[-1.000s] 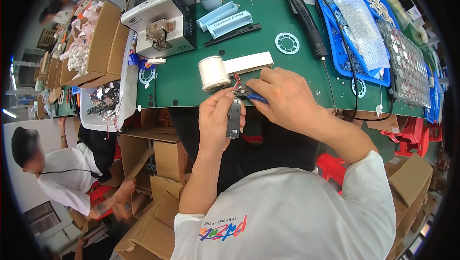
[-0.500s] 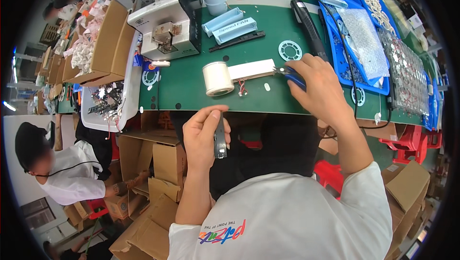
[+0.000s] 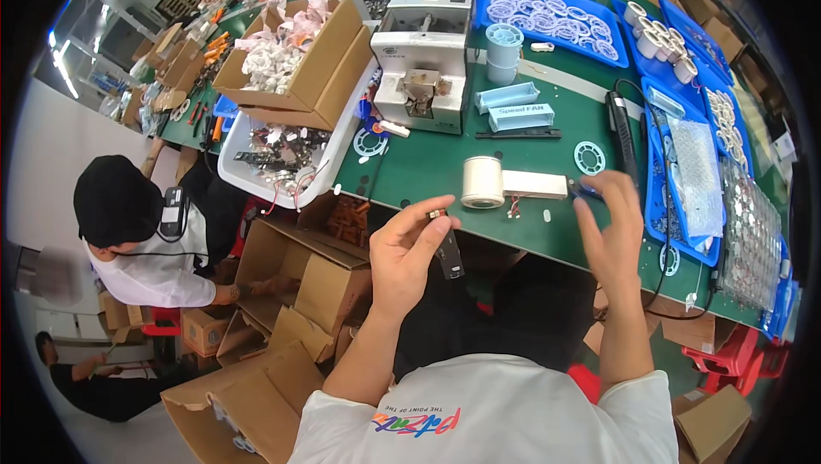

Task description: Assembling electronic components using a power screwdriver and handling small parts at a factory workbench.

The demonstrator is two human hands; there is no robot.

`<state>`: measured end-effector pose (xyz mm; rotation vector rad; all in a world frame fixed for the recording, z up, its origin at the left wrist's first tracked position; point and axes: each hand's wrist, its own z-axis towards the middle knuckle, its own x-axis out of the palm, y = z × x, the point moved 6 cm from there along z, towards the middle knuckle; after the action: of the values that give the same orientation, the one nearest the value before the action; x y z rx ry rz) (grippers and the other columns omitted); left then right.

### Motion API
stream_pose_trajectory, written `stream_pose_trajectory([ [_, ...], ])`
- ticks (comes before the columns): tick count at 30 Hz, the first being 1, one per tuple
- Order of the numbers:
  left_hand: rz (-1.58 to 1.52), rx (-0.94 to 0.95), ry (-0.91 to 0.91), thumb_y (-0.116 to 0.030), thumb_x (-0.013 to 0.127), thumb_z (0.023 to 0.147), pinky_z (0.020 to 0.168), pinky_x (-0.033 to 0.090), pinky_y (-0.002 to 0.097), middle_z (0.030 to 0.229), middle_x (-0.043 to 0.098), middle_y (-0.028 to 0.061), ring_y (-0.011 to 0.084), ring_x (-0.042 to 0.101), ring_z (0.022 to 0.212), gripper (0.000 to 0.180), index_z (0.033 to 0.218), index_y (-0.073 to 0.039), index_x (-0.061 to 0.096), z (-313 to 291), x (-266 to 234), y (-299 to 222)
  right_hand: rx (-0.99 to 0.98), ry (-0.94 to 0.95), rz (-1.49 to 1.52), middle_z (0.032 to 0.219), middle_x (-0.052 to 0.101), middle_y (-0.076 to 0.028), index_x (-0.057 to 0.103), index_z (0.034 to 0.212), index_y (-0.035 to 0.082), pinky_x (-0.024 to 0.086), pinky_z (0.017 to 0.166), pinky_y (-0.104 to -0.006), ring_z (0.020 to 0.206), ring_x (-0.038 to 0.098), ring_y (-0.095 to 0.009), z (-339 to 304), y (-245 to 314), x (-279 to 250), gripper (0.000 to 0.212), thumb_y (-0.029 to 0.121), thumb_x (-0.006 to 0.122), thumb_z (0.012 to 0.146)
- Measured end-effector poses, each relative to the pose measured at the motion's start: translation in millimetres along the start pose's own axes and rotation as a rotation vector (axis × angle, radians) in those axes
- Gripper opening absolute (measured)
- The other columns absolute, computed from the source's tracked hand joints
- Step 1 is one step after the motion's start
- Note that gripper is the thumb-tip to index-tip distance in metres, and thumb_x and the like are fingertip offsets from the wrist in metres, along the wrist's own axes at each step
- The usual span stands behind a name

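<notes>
My left hand (image 3: 404,257) is closed on a narrow black plastic piece (image 3: 450,259), pinched between thumb and fingers just off the table's front edge. A small brass-coloured detail shows at its upper end. My right hand (image 3: 614,229) has its fingers apart beside the blue-handled pliers (image 3: 585,191), which lie on the table; no object shows in its grasp. Between the hands lies a white fan-shaped housing, with a round drum (image 3: 483,183) and a rectangular handle (image 3: 537,184). Short red wires (image 3: 514,206) stick out below the handle.
Behind are light-blue handle shells (image 3: 522,117), a black strip (image 3: 518,134), a light-blue ring (image 3: 589,158) and a grey metal machine (image 3: 421,70). Blue trays (image 3: 684,207) stand right. A white bin (image 3: 329,169) and a cardboard box (image 3: 316,79) are left. A co-worker (image 3: 128,224) sits left.
The view has swung left, so the table appears farther right and lower. My right hand has drawn back from the pliers and its fingers have spread. My left hand still holds the black piece.
</notes>
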<state>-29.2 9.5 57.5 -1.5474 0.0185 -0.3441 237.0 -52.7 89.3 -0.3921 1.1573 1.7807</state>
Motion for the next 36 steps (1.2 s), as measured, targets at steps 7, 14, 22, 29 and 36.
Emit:
stream_pose_trajectory([
  [7,-0.051,0.155,0.074,0.004,0.074,0.093,0.083,0.056,0.0253,0.107,0.076,0.0095,0.0128,0.069,0.092,0.027,0.120,0.001,0.071,0.0,29.0,-10.0,0.290,0.585,0.718,0.086,0.074,-0.008,0.072,0.103,-0.004,0.052,0.067,-0.0273,0.069,0.064,-0.016,-22.8,61.4,36.5,0.013,-0.001,0.071,0.091],
  [14,0.252,0.381,-0.079,-0.014,0.069,0.098,0.086,0.054,0.0305,0.111,0.072,0.0079,0.0194,0.066,0.094,0.037,0.133,-0.004,0.066,34.6,23.9,-15.2,0.261,0.340,0.535,0.067,0.063,-0.002,0.069,0.087,0.000,0.044,0.057,-0.0255,0.058,0.052,-0.013,19.1,12.5,-21.1,0.013,0.009,0.068,0.096],
  [22,0.229,0.273,-0.191,-0.012,0.060,0.104,0.077,0.049,0.0262,0.093,0.065,0.0056,0.0146,0.059,0.080,0.031,0.134,-0.004,0.060,62.7,-16.1,36.3,0.326,-0.547,1.139,0.081,0.066,-0.004,0.064,0.105,0.008,0.047,0.059,-0.0235,0.066,0.058,-0.011,101.8,-97.5,-83.2,0.005,0.013,0.065,0.104],
  [29,0.456,0.341,-0.197,-0.011,0.070,0.099,0.060,0.050,0.0281,0.088,0.069,0.0070,0.0159,0.059,0.068,0.033,0.130,-0.003,0.063,62.3,3.0,32.4,0.349,0.092,0.603,0.076,0.066,-0.002,0.071,0.098,0.006,0.044,0.058,-0.0230,0.061,0.055,-0.009,208.5,-71.9,-18.6,0.011,0.017,0.067,0.100],
  [36,0.519,0.387,-0.252,-0.009,0.072,0.097,0.055,0.049,0.0283,0.080,0.067,0.0062,0.0165,0.057,0.060,0.034,0.128,0.001,0.062,62.4,-4.6,33.2,0.147,0.031,0.779,0.083,0.068,-0.005,0.075,0.104,0.002,0.050,0.067,-0.0259,0.070,0.059,-0.012,319.1,8.3,64.0,0.020,0.021,0.067,0.100],
])
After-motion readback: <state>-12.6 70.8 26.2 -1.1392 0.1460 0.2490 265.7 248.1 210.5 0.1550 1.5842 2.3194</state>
